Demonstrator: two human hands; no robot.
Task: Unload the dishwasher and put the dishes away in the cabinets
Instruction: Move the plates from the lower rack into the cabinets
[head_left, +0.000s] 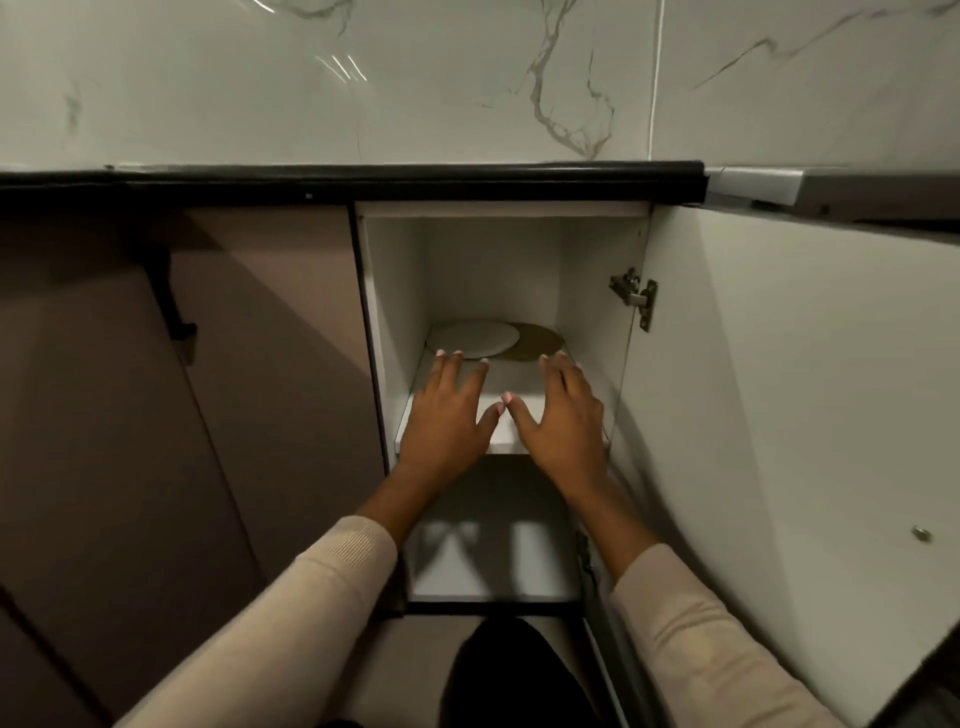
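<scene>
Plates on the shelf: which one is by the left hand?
The white plate, on the left; the left hand's fingertips reach its front rim. The brown plate lies to its right, nearer the right hand.

Head view, looking steeply down, close to open cabinet (498, 270)

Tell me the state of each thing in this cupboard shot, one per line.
Cabinet door: swung open to the right.
White plate: lying flat at the back of the upper shelf.
Brown plate: flat to its right, left edge hidden by the white plate.
Left hand: open, fingers spread, holding nothing, fingertips at the white plate's rim.
Right hand: open, fingers spread, holding nothing.
</scene>
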